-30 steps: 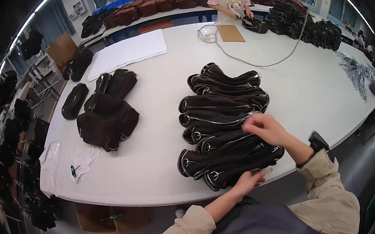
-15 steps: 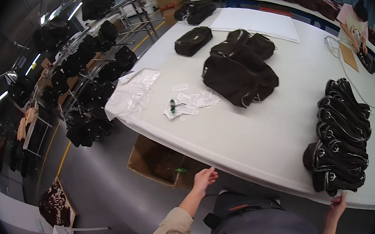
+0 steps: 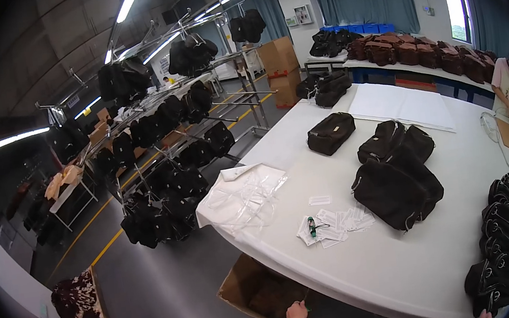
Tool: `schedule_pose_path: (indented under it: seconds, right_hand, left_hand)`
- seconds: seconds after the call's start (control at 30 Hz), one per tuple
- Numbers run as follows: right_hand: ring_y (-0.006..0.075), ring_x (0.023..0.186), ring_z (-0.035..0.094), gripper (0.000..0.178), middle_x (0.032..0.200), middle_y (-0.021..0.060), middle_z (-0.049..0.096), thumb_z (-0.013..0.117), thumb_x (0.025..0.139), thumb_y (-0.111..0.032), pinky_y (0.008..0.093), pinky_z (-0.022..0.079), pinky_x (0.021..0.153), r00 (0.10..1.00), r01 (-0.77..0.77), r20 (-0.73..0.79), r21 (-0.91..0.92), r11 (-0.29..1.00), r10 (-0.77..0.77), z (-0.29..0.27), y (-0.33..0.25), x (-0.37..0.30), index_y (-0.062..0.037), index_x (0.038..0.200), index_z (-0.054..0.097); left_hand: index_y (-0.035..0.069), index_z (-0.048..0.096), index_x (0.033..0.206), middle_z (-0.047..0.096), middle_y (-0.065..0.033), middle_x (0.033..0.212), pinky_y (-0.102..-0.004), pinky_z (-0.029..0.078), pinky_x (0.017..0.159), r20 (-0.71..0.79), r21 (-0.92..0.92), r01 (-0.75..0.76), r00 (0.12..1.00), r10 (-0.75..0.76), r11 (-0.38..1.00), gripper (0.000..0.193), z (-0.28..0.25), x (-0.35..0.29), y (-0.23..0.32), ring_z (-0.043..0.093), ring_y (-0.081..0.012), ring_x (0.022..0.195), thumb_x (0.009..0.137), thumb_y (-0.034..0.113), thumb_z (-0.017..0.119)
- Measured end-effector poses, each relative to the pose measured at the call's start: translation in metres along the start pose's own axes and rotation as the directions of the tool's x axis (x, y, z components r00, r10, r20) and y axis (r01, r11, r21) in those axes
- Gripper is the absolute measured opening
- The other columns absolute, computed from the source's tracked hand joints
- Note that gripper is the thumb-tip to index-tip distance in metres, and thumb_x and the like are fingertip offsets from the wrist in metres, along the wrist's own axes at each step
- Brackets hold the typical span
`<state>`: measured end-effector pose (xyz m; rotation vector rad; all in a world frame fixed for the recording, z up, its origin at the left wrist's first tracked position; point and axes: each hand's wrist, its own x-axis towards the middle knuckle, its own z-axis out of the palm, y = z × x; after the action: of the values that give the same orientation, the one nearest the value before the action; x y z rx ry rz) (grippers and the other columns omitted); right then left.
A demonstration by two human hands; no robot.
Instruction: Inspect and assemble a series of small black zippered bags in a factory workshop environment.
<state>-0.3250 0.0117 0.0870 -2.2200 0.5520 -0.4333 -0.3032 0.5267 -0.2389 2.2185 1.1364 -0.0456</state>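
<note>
At the table's front edge, beside the open cardboard box (image 3: pixel 234 287), my left hand (image 3: pixel 296 315) is closed, with a bit of green at its fingertips; the green thing's kind is too small to make out. My right hand (image 3: pixel 486 315) barely shows at the lower edge, its fingertips against the near end of a row of dark zippered bags (image 3: pixel 503 234); the rest of it is out of view. Several dark bags (image 3: pixel 397 186) are heaped mid-table, and a single one (image 3: pixel 331 133) lies beyond them. White paper tags (image 3: pixel 337 225) are spread out under a green-and-black tool (image 3: pixel 312 226).
Clear plastic bags (image 3: pixel 246 194) drape over the white table's (image 3: pixel 317 265) left corner. Metal racks (image 3: pixel 220 75) hung with black bags stand to the left. Another person (image 3: pixel 507 83) works at the far right. Brown bags (image 3: pixel 418 52) line a back table.
My view has tilted up, so the table sits lower in it. My left hand has come to the green thing that showed apart from it, over the box. My right hand stays by the bag row.
</note>
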Motion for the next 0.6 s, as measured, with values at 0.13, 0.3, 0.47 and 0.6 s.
schedule_pose_path:
  seconds: [0.13,0.3,0.47,0.6]
  right_hand:
    - [0.0147,0.058,0.045,0.039,0.06,0.0076,0.05,0.056,0.097,-0.027,0.0316,0.038,0.056,0.882,0.166,0.423,0.137,0.977,-0.209,0.057,-0.033,-0.001,-0.0014,0.069,0.051]
    - [0.0195,0.077,0.061,0.03,0.086,0.0126,0.065,0.07,0.086,-0.025,0.0339,0.05,0.072,0.418,0.217,0.821,0.325,0.921,-0.388,0.086,-0.102,-0.005,-0.0044,0.107,0.062]
    - [0.0211,0.097,0.061,0.029,0.093,0.0051,0.065,0.069,0.087,-0.021,0.032,0.048,0.079,0.382,0.354,0.404,0.767,0.535,-0.831,0.088,-0.085,-0.004,-0.0098,0.113,0.064]
    - [0.0265,0.12,0.052,0.042,0.118,0.0107,0.062,0.074,0.083,-0.018,0.0373,0.046,0.093,0.328,0.388,0.593,0.625,0.677,-0.735,0.027,-0.018,0.038,-0.008,0.12,0.059]
  left_hand:
    - [0.008,0.065,0.098,0.067,-0.0217,0.083,-0.043,0.053,0.078,0.205,-0.103,-0.47,0.852,0.481,0.877,0.033,-0.076,-0.065,0.066,0.064,-0.0415,0.085,0.097,0.037,0.05]
    - [0.005,0.065,0.107,0.068,-0.0138,0.089,-0.034,0.052,0.075,0.319,-0.345,-0.72,0.513,0.797,0.602,0.023,-0.176,-0.164,0.207,0.067,-0.0274,0.083,0.097,0.024,0.055]
    - [0.006,0.064,0.118,0.071,-0.0055,0.103,-0.0353,0.052,0.08,0.531,-0.618,-0.5,0.304,0.791,0.606,0.03,-0.209,-0.251,0.306,0.067,-0.0213,0.091,0.096,0.027,0.059]
    - [-0.003,0.064,0.104,0.065,-0.0039,0.08,-0.025,0.05,0.069,0.317,-0.878,-0.321,0.168,0.933,0.356,0.034,-0.187,-0.305,0.352,0.061,-0.0078,0.075,0.105,0.023,0.041]
